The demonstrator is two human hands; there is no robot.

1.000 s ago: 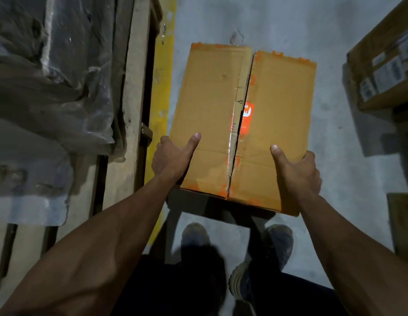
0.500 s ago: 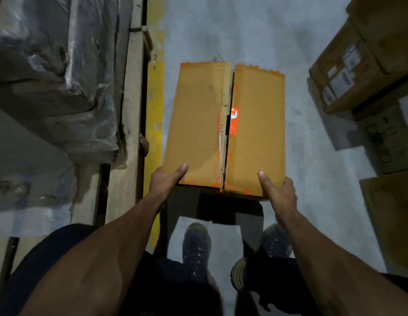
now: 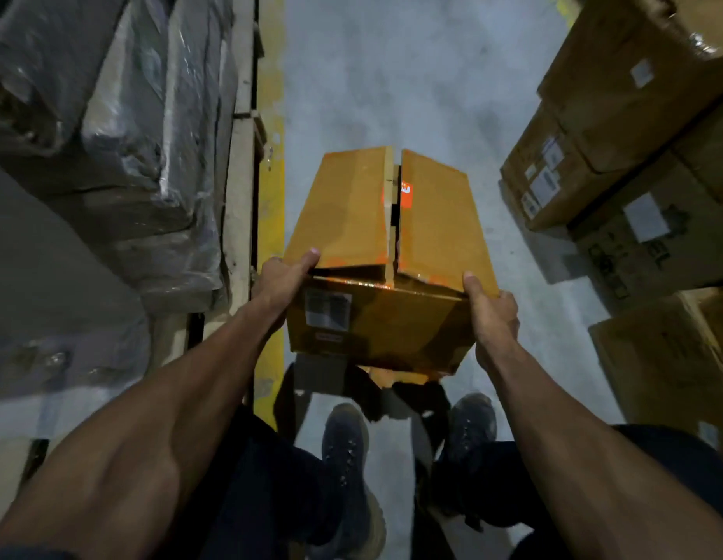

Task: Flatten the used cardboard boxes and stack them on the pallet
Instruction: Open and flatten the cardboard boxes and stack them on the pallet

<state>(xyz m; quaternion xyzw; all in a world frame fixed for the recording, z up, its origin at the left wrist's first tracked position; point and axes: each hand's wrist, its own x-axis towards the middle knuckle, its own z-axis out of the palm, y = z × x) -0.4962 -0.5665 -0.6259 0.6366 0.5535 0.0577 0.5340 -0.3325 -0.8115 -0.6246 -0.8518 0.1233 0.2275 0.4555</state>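
Box (image 3: 386, 252) gripped at near top corners by left hand (image 3: 281, 282) and right hand (image 3: 493, 317); bare floor (image 3: 392, 74) at twelve o'clock.

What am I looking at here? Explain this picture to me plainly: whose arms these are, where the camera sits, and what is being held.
No machine here: a person wears a camera on the head, looking down at their own arms and shoes. Both hands hold a cardboard box above the concrete floor. The left hand and right hand grip its near corners, thumbs on the top flaps. The flaps are parted along the middle seam, and the box is not yet flattened. To the person's left sits a plastic-wrapped load on a wooden pallet, beside a yellow floor line. To the right stand stacked cartons.
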